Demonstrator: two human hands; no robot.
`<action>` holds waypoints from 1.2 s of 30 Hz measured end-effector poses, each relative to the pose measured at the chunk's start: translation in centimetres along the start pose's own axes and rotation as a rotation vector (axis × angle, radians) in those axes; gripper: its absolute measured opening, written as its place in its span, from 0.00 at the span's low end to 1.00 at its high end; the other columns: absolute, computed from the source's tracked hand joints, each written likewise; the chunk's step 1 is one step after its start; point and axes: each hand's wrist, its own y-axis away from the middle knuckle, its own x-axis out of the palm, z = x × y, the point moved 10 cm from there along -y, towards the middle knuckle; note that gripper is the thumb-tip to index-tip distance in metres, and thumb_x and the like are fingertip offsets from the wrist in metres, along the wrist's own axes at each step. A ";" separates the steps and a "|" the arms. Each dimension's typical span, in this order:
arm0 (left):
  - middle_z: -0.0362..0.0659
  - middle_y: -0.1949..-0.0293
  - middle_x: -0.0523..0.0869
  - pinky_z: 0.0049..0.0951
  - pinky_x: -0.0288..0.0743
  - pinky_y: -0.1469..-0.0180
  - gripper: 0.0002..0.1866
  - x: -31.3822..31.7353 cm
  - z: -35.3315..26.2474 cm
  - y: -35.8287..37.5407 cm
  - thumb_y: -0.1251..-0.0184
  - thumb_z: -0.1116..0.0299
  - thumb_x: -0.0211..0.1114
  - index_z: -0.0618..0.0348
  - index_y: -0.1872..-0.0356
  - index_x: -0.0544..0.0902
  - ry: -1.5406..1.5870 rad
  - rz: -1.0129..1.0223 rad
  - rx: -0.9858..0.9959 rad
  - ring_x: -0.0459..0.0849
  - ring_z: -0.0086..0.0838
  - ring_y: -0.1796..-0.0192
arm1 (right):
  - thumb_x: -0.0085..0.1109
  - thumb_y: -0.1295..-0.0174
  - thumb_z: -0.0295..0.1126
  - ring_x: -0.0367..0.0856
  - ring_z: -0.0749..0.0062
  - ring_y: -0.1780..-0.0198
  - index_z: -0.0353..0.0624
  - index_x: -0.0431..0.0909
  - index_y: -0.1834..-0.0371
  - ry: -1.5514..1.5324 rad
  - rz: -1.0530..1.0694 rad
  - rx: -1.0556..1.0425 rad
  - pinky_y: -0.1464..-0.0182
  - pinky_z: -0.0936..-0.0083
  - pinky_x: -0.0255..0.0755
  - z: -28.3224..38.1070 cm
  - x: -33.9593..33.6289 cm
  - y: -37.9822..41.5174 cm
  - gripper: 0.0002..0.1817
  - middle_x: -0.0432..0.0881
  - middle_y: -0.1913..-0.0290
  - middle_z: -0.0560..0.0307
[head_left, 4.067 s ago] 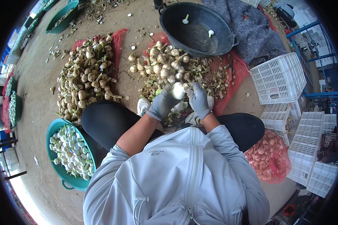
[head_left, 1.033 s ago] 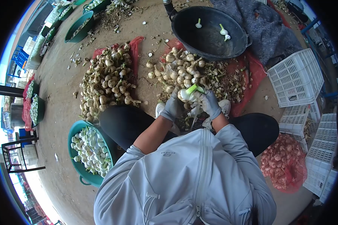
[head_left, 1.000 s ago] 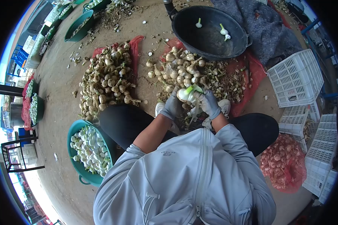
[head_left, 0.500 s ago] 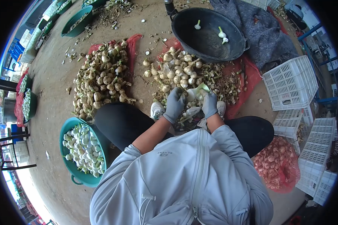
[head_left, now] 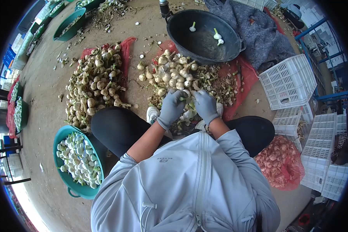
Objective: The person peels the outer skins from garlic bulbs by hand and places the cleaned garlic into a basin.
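Observation:
Both my hands wear grey gloves and meet over the near edge of a heap of untrimmed garlic bulbs [head_left: 174,73]. Closed fingers of my left hand [head_left: 172,108] grip a garlic bulb [head_left: 187,93], of which only a small pale part shows. My right hand [head_left: 206,106] is closed at the same bulb from the other side; its fingertips partly hide the contact. Loose garlic peels [head_left: 188,112] lie beneath, between my shoes. Beyond the heap, a black tub [head_left: 205,50] holds a few peeled white bulbs with green stems [head_left: 216,35].
Another garlic pile [head_left: 96,81] lies on red netting at left. A teal basin [head_left: 58,162] beside my left knee holds many peeled bulbs. White crates [head_left: 288,83] and a red net bag of garlic [head_left: 280,162] stand at right. Dark cloth [head_left: 255,34] lies behind the tub.
The wide green-white peel that stretched between my hands is no longer seen there. My hands have turned inward around the bulb, and the whole view has shifted slightly.

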 end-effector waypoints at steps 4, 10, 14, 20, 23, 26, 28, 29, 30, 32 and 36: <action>0.48 0.71 0.76 0.32 0.71 0.63 0.12 -0.7 -0.3 0.4 0.56 0.77 0.64 0.60 0.66 0.78 0.019 -0.040 0.009 0.77 0.40 0.65 | 0.54 0.50 0.29 0.78 0.56 0.71 0.45 0.77 0.67 0.071 0.041 -0.075 0.71 0.65 0.72 1.3 0.2 0.4 0.07 0.75 0.72 0.53; 0.49 0.70 0.76 0.31 0.71 0.63 0.11 -1.8 -0.5 0.9 0.55 0.78 0.62 0.60 0.67 0.78 0.060 -0.044 -0.008 0.77 0.40 0.65 | 0.56 0.50 0.34 0.78 0.55 0.69 0.44 0.76 0.73 0.085 0.018 -0.007 0.68 0.64 0.73 1.8 0.2 -0.3 0.06 0.77 0.70 0.51; 0.43 0.68 0.76 0.25 0.70 0.62 0.09 -3.0 0.6 1.1 0.54 0.80 0.58 0.61 0.69 0.78 0.242 -0.023 -0.048 0.76 0.31 0.65 | 0.57 0.51 0.36 0.78 0.53 0.66 0.42 0.78 0.73 -0.078 -0.109 0.095 0.64 0.62 0.72 -1.8 0.3 -2.0 0.09 0.78 0.70 0.48; 0.39 0.70 0.77 0.24 0.71 0.57 0.10 -4.4 5.2 1.9 0.52 0.83 0.52 0.62 0.67 0.75 1.315 -0.163 -0.321 0.76 0.25 0.66 | 0.57 0.49 0.45 0.79 0.49 0.63 0.40 0.80 0.69 0.189 0.477 0.391 0.60 0.59 0.71 -7.5 6.3 -1.6 0.17 0.80 0.67 0.42; 0.44 0.68 0.76 0.29 0.72 0.52 0.06 -4.6 9.0 2.7 0.48 0.84 0.50 0.65 0.71 0.72 1.632 -0.367 -0.538 0.75 0.29 0.63 | 0.58 0.49 0.42 0.78 0.48 0.63 0.38 0.80 0.72 0.078 0.418 0.193 0.61 0.60 0.70 -6.0 9.2 -2.3 0.15 0.79 0.70 0.41; 0.45 0.68 0.75 0.26 0.73 0.50 0.06 -3.9 10.7 3.4 0.41 0.86 0.47 0.66 0.71 0.71 1.645 -0.381 -0.623 0.75 0.27 0.62 | 0.55 0.40 0.44 0.71 0.82 0.78 0.43 0.79 0.60 -0.960 0.420 0.475 0.75 0.83 0.64 -1.3 8.7 -3.5 0.16 0.79 0.74 0.62; 0.43 0.69 0.75 0.25 0.73 0.51 0.06 -3.6 11.1 3.8 0.41 0.86 0.47 0.66 0.72 0.72 1.609 -0.348 -0.616 0.74 0.26 0.62 | 0.51 0.39 0.50 0.63 0.92 0.78 0.45 0.75 0.54 -0.944 0.496 0.365 0.78 0.91 0.58 3.2 6.7 -4.1 0.21 0.74 0.73 0.70; 0.43 0.70 0.75 0.24 0.73 0.53 0.06 -3.1 11.6 3.6 0.43 0.86 0.51 0.65 0.73 0.73 1.449 -0.233 -0.572 0.75 0.25 0.62 | 0.51 0.39 0.51 0.63 0.91 0.78 0.45 0.74 0.54 -0.984 0.565 0.340 0.79 0.90 0.58 5.0 6.6 -3.9 0.22 0.73 0.73 0.70; 0.42 0.72 0.76 0.23 0.73 0.54 0.05 -3.2 10.7 3.2 0.46 0.86 0.55 0.65 0.75 0.74 1.289 -0.121 -0.523 0.76 0.24 0.63 | 0.51 0.40 0.53 0.64 0.90 0.77 0.47 0.73 0.53 -1.044 0.595 0.313 0.79 0.91 0.59 5.8 7.0 -3.5 0.23 0.71 0.74 0.72; 0.42 0.71 0.77 0.25 0.74 0.55 0.06 -2.5 10.5 3.7 0.49 0.87 0.56 0.65 0.73 0.76 1.575 -0.148 -0.688 0.77 0.25 0.63 | 0.52 0.40 0.51 0.64 0.91 0.79 0.48 0.75 0.55 -1.167 0.524 0.505 0.79 0.91 0.56 5.4 7.8 -2.6 0.20 0.72 0.74 0.72; 0.44 0.62 0.76 0.29 0.73 0.54 0.15 -3.4 10.2 2.2 0.49 0.84 0.47 0.63 0.60 0.74 1.289 -0.117 -0.537 0.77 0.30 0.62 | 0.54 0.43 0.50 0.63 0.92 0.79 0.48 0.74 0.55 -1.125 0.459 0.591 0.82 0.94 0.52 4.9 7.8 -2.9 0.21 0.72 0.73 0.71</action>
